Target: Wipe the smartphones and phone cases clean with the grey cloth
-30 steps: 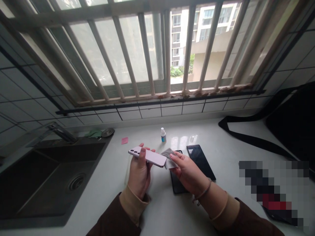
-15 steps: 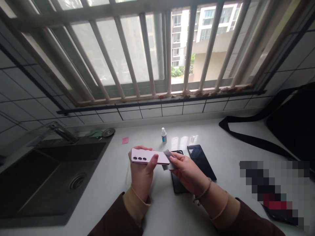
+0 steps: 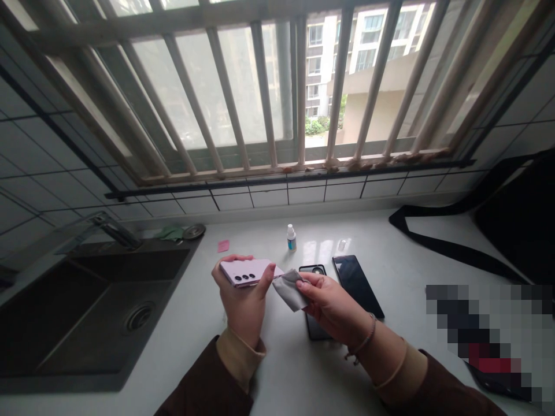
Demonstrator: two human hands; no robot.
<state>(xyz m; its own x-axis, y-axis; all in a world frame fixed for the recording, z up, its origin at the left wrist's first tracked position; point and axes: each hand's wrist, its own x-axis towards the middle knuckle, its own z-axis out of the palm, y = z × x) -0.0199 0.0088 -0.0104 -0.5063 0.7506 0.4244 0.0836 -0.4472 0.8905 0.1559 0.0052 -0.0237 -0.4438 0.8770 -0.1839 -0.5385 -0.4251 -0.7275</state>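
Fingers [image 3: 234, 258] of the left hand [image 3: 243, 303] are wrapped over the far edge of a pale pink phone [image 3: 254, 270], with the thumb pressed along the near edge, so it's a pretty closed grip. Phone's held up just left of the middle of the frame, back side up, three camera lenses toward its left end. Right hand [image 3: 329, 297] is just right of center, pinching a grey cloth [image 3: 291, 290] between thumb and fingers, basically no gap there. Cloth is right at the phone's right end, bunched and hanging down a bit. Can't really tell how hard it's pressing, if at all.

Under the right hand there's a dark phone-shaped thing [image 3: 317, 331], mostly hidden, so no clue if it's a phone or just a case. Right beside it, a black phone [image 3: 358, 288] lies flat on the white counter [image 3: 303, 381]. Little white-topped bottle [image 3: 291, 239] stands upright near the center, pink slip of paper [image 3: 223, 246] to its left, small clear bit [image 3: 342, 245] to its right. Left side of the frame is a dark sink [image 3: 87, 385] with a faucet [image 3: 118, 232]. Black bag [image 3: 518, 214] at the right edge, pixelated patch [image 3: 485, 338] at lower right.
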